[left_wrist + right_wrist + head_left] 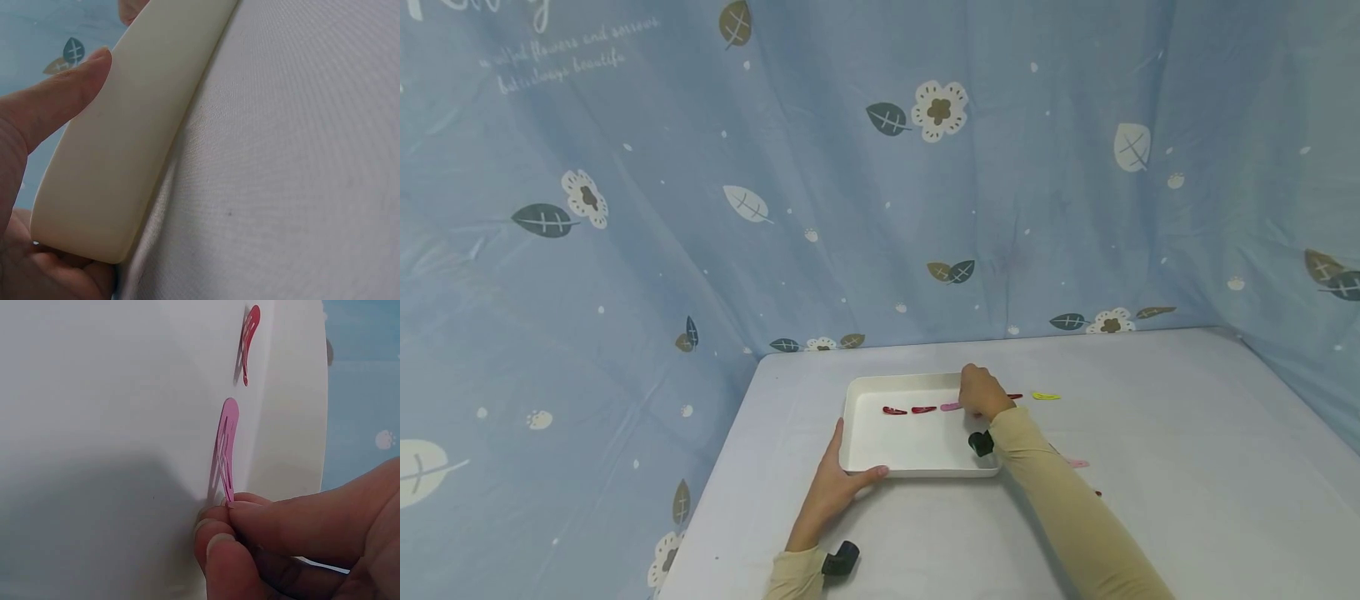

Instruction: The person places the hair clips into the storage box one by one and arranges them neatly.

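A white rectangular tray (917,450) lies on the table. My left hand (833,492) holds its near left corner, thumb along the front wall and the other fingers at the left side; the left wrist view shows the thumb (75,87) against the wall. Over the tray's right part, my right hand (983,392) pinches the narrow end of a pink snap hair clip (229,431) between thumb and fingertips. That clip lies at the tray floor. Left of it in the tray are two red hair clips, one (923,409) nearer and one (894,410) farther.
Right of the tray on the white table (1187,417) are a red clip (1015,396), a yellow clip (1046,396) and a pink clip (1077,463). The right sleeve partly covers a dark red item (1098,493). A blue patterned curtain (850,167) hangs behind.
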Demonstrator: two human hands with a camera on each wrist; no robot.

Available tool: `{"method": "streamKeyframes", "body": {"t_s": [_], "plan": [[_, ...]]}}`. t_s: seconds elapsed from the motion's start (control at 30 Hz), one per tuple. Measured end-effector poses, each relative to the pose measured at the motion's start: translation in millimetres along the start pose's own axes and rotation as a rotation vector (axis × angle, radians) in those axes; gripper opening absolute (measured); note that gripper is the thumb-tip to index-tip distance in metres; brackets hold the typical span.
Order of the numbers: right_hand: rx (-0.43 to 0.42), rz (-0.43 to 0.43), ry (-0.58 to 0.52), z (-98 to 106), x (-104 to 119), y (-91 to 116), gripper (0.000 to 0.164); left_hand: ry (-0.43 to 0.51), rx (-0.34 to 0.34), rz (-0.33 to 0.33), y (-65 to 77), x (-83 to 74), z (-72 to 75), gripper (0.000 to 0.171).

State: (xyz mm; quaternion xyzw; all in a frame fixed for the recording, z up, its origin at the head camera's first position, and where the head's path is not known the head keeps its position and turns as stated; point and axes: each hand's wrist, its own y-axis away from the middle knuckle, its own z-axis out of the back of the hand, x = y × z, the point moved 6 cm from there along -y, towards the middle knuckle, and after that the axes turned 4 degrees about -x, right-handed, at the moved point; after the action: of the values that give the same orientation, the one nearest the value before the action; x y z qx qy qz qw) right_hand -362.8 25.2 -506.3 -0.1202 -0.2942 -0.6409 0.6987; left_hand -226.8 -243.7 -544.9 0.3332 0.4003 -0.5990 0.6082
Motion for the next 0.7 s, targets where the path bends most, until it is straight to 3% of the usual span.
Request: {"method": "streamKeyframes", "body": {"t_s": [0.43, 0.7], "plan": [[-0.027, 0.041, 0.003, 3.5, 3.0, 3.9, 0.006, -0.001, -0.002, 0.016, 1.0, 0.5, 0.1, 0.127], [-0.020, 0.008, -0.016, 3.0, 1.1, 3.6, 0.011, -0.007, -0.004, 0.002, 1.2, -1.2, 0.1, 0.127]]}}
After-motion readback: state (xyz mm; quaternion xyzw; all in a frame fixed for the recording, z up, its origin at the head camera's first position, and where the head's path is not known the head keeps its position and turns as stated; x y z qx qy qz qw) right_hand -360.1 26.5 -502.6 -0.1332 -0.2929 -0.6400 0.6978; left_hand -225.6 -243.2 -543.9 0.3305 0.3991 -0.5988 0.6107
